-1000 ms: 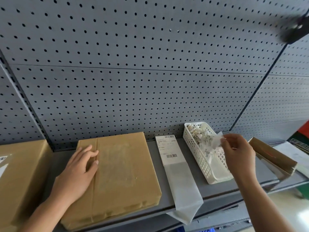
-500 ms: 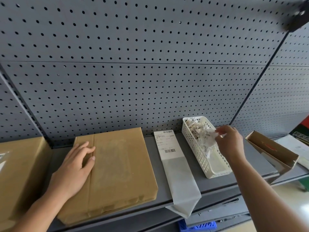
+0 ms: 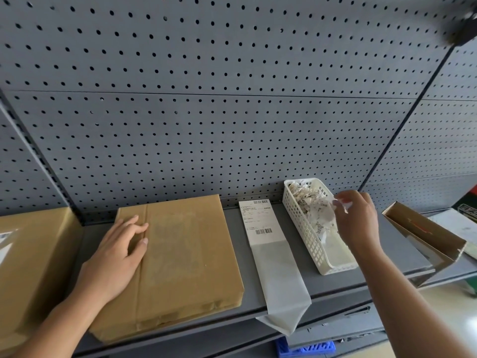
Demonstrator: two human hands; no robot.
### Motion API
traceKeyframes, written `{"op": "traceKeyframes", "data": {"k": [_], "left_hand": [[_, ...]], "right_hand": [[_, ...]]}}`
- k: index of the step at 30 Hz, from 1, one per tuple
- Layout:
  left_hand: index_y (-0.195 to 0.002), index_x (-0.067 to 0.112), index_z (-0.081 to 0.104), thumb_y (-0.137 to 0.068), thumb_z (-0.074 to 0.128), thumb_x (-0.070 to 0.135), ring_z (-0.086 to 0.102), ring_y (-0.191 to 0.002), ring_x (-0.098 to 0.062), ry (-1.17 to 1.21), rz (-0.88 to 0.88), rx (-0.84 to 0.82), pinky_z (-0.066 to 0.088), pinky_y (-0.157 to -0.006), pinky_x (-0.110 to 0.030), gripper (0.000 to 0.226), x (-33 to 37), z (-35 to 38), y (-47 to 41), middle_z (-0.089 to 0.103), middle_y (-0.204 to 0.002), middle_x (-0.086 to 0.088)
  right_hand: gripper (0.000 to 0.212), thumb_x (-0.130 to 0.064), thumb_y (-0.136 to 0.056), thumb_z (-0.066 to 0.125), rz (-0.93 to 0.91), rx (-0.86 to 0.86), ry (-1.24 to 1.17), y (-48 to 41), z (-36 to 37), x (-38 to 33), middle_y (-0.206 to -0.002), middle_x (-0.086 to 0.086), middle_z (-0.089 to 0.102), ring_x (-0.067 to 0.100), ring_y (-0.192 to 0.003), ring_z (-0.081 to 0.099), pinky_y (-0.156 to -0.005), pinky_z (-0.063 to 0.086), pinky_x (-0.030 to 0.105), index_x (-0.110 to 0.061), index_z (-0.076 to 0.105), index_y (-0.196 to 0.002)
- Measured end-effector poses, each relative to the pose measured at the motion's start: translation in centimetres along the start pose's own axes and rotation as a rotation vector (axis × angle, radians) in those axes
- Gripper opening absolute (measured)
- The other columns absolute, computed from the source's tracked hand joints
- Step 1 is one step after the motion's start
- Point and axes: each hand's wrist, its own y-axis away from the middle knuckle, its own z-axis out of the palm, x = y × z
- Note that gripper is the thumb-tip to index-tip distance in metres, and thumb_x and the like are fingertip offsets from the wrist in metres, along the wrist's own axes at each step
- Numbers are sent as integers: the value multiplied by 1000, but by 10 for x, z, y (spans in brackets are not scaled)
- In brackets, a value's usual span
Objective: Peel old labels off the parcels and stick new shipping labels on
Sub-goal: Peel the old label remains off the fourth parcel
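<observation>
Parcel [image 3: 185, 254]: my left hand [image 3: 118, 254] rests flat on it, fingers straight.
Basket [image 3: 307, 236]: my right hand [image 3: 358, 218] pinches a crumpled label scrap [image 3: 341, 204] over it.

The left hand [image 3: 117, 254] is lying flat, palm down, fingers straight and close together, its forearm reaching in from the lower left. The right hand [image 3: 357, 220] is hanging from a bent wrist, its fingertips pinching a crumpled label scrap [image 3: 342, 204].

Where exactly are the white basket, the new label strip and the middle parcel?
white basket [image 3: 307, 236], head view, on its perforated left wall.
label strip [image 3: 260, 220], head view, on the printed label above the lower barcode.
parcel [image 3: 185, 254], head view, on its bare top face.
</observation>
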Motion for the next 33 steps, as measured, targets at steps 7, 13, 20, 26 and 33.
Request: {"op": "traceKeyframes", "data": {"k": [7,13,20,26,33], "left_hand": [[-134,50,43,-102,40,49,9,-153,-1,-21,-12,0,30,-119,-53,32,-3,3,-2,24,-161,25],[-141,37,50,-103,43,45,16,-152,-2,-73,-14,39,36,-116,-46,39,4,2,2,30,-159,23],[-129,33,60,-102,51,37,47,-137,-8,-140,23,107,54,-96,-36,29,18,-6,11,43,-153,21],[-121,33,65,-100,57,33,53,-132,-13,-114,64,167,53,-97,-42,23,26,-14,18,52,-146,20],[-119,41,62,-101,52,39,57,-100,7,-18,114,130,50,-79,-25,21,58,-14,32,52,-136,31]], "right_hand": [[21,-3,-95,52,-191,112,-46,35,-12,-25,-108,-1,53,22,-102,51,-80,42,34,-15,66,-106],[19,-4,-91,62,-427,-193,-103,81,12,-40,-106,-7,58,13,-95,56,-80,48,29,-15,69,-104],[57,-40,-97,57,-183,-596,138,114,64,-22,-155,9,26,30,-141,34,-113,35,42,-23,38,-148],[66,-43,-95,58,-78,-602,250,111,85,-23,-154,11,26,33,-138,32,-111,31,44,-24,29,-151],[35,-23,-96,63,-81,-485,22,105,79,-28,-128,8,48,31,-114,54,-100,46,37,-13,59,-128]]}}
